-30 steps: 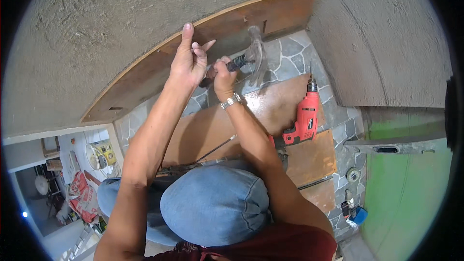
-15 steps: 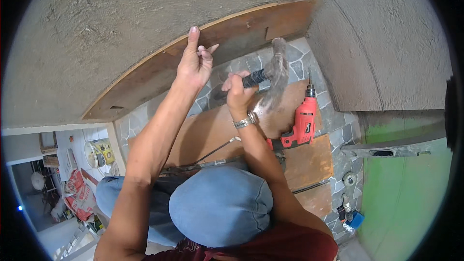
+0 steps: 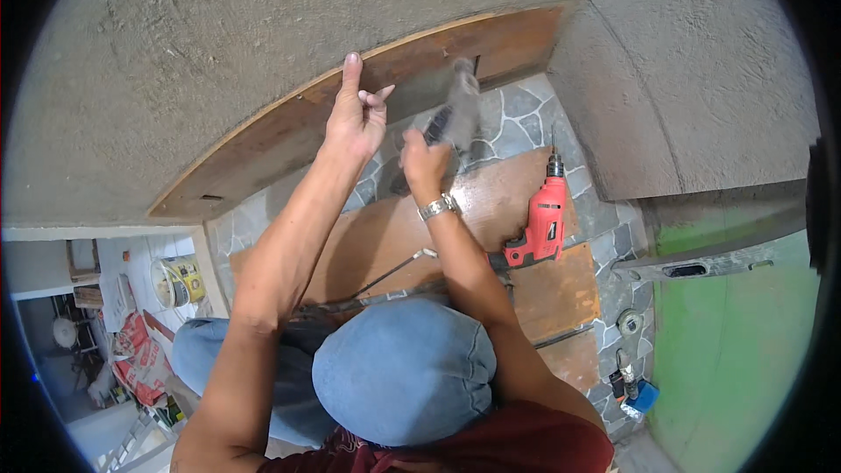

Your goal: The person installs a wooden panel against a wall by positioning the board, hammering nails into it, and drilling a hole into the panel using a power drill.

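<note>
Seen from above, my bare forearms reach up over my knees (image 3: pixel 403 372), which are in blue denim. My left hand (image 3: pixel 355 127) is at the long wooden board (image 3: pixel 508 45) running along the foot of the rough grey wall (image 3: pixel 219 52). Its thumb stretches up to the board's top edge, one finger points right and the others curl; I cannot tell whether they pinch anything. My right hand (image 3: pixel 426 162), a metal-banded watch (image 3: pixel 438 206) at its wrist, is closed around the dark grip of a hammer (image 3: pixel 437 125). The hammer is right of my left hand, blurred, its head up in front of the board; whether they touch, I cannot tell. Beneath my hands, a brown sheet (image 3: pixel 342 245) lies on the stone-patterned floor (image 3: pixel 521 103). A red drill (image 3: pixel 541 219) rests to the right, bit pointing away from me. Farther right, a long grey bar (image 3: pixel 631 271) spans a green surface (image 3: pixel 736 350). At far left stands a pale bucket (image 3: pixel 166 285).
</note>
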`<state>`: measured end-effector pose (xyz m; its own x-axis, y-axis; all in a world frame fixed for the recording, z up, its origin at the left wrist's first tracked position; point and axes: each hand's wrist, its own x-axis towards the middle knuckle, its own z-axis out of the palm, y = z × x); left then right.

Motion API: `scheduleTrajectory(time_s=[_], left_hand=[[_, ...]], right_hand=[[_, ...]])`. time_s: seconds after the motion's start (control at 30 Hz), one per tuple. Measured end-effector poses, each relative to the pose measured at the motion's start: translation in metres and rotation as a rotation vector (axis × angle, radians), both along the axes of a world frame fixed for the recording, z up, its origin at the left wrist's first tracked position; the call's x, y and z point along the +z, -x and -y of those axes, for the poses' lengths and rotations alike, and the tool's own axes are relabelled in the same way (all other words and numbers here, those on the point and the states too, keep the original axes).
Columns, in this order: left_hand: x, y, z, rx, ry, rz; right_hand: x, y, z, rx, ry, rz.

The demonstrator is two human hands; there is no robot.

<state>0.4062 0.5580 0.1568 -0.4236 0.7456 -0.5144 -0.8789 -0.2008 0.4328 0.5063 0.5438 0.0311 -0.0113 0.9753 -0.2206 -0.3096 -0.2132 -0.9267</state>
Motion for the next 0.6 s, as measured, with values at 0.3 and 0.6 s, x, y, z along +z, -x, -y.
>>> scheduleTrajectory(time_s=[0.3,0.6], left_hand=[[0.006,0.009,0.006,0.015,0.057,0.013],[0.000,0.026,0.013,-0.068,0.030,0.013]], right_hand=[[0.016,0.009,0.020,0.013,-0.137,-0.574],[0.021,0.020,0.016,0.153,-0.153,-0.694]])
